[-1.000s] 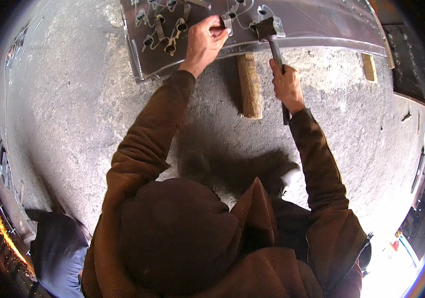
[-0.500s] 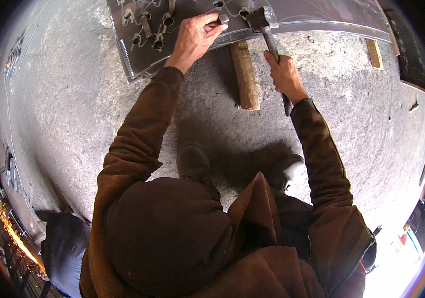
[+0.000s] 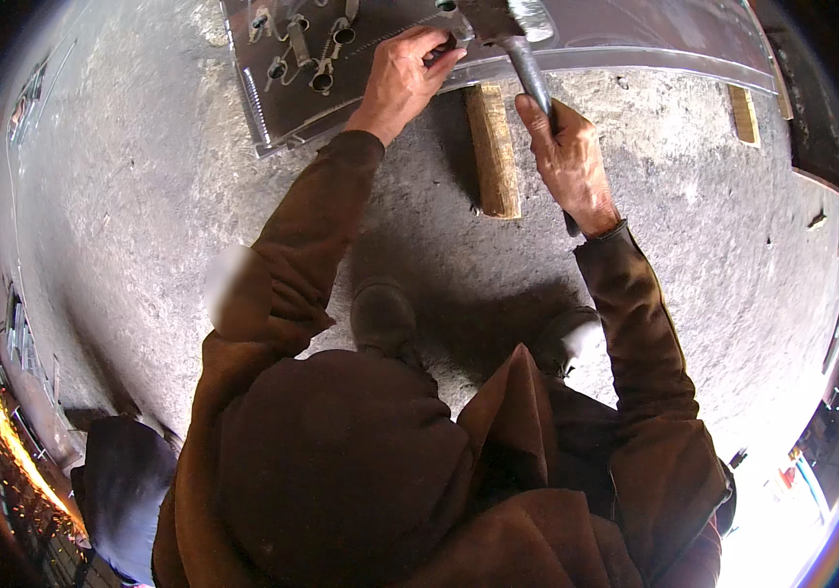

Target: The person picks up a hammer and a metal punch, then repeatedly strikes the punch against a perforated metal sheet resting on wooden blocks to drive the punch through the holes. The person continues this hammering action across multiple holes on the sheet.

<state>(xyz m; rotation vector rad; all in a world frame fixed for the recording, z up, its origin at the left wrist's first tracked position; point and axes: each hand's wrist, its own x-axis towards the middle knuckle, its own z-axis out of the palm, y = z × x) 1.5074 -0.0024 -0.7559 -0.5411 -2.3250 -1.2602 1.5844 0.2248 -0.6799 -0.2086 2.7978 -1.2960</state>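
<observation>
Across the top of the view lies a dark steel plate (image 3: 625, 47). My left hand (image 3: 406, 80) is over its near edge, fingers pinched on a short metal piece (image 3: 462, 34) that they partly hide. My right hand (image 3: 570, 155) is wrapped round the shaft of a hammer (image 3: 529, 74). The hammer's dark, blocky head is just right of the metal piece, over the plate, and cut by the top edge. Whether the head touches anything cannot be told. Several short round tube ends (image 3: 321, 82) stand on the plate left of my left hand.
A wooden block (image 3: 494, 157) sticks out from under the plate onto the concrete floor (image 3: 184, 196); another wooden piece (image 3: 743, 116) is farther right. Bright sparks (image 3: 18, 451) fly at the lower left, beside a person in dark clothing (image 3: 125, 490). My boots (image 3: 383, 318) stand below the plate.
The hammer head has shifted up and a little left, and looks larger. My left hand has moved slightly right with the metal piece. My right hand has moved slightly down, still gripping the shaft.
</observation>
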